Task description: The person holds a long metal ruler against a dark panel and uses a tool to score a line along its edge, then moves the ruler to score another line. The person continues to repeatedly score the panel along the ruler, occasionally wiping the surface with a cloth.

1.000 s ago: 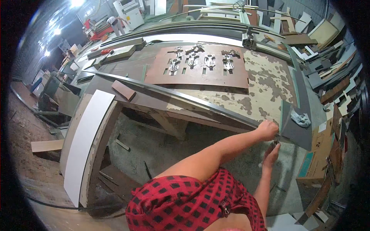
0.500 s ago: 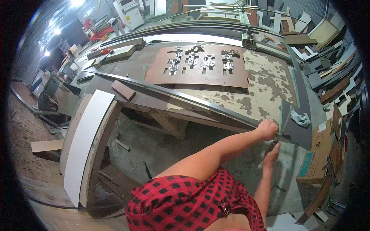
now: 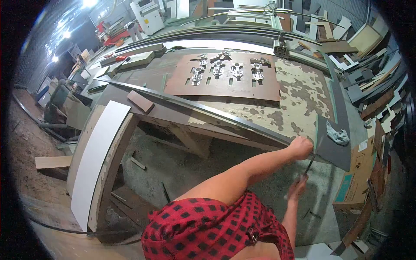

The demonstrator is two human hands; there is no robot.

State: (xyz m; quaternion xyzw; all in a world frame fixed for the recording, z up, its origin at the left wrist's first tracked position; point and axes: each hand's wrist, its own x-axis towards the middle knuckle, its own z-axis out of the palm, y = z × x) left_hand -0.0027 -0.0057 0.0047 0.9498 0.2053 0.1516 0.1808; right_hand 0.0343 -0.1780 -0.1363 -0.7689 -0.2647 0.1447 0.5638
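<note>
My left hand (image 3: 300, 148) is closed around the near right end of a long metal strip (image 3: 208, 110), which runs diagonally along the table's front edge. Below it, my right hand (image 3: 297, 187) grips a slim, dark, file-like tool (image 3: 310, 166). The tool points up, its far end close under my left fist at the strip's end. Past my left hand a crumpled grey-blue rag (image 3: 337, 134) lies on a dark panel (image 3: 333, 152) at the table's corner.
A brown board (image 3: 225, 89) with cut slots carries several metal hinges (image 3: 218, 69). A small brown block (image 3: 141, 102) and a white panel (image 3: 100, 164) lie to the left. A cardboard box (image 3: 356, 177) stands at right, near stacked offcuts. Scraps lie on the floor.
My right hand has moved down, away from my left, so more of the dark tool shows between them. My left hand stays at the strip's end.
</note>
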